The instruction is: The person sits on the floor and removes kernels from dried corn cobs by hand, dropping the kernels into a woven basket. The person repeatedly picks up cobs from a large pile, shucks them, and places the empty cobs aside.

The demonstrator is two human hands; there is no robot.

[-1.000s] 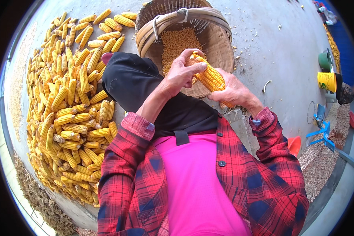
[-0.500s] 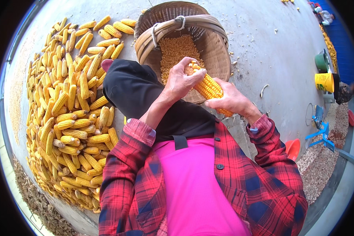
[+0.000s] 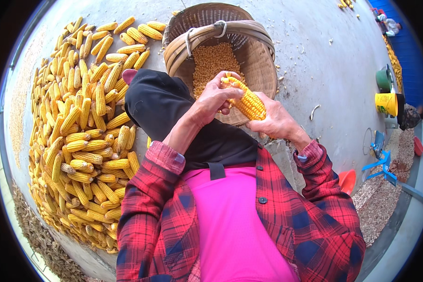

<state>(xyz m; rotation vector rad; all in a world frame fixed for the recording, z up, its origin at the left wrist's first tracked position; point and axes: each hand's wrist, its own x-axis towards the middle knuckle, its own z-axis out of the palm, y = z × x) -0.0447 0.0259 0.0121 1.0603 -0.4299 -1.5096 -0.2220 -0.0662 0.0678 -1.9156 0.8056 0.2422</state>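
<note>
A yellow ear of corn (image 3: pixel 247 99) is held diagonally above a woven bamboo basket (image 3: pixel 265 75) with loose kernels (image 3: pixel 208 60) inside. My left hand (image 3: pixel 210 98) grips the upper end, thumb pressed on the rows, where a few kernels look loosened or gone. My right hand (image 3: pixel 273 120) is closed round the lower end. My dark-clothed leg (image 3: pixel 156 101) lies under my left arm, partly covering the basket's near side.
A big heap of corn cobs (image 3: pixel 82 150) fills the left floor. At right stand a yellow bucket (image 3: pixel 385 102), green bucket (image 3: pixel 381 80), blue stand (image 3: pixel 380 163) and red plastic item (image 3: pixel 345 181). A partly visible person (image 3: pixel 391 26) is at top right.
Both hands and the cob sit slightly lower than a second ago, with the cob turned a little. My left thumb has shifted slightly along the rows; both hands keep their grip.
</note>
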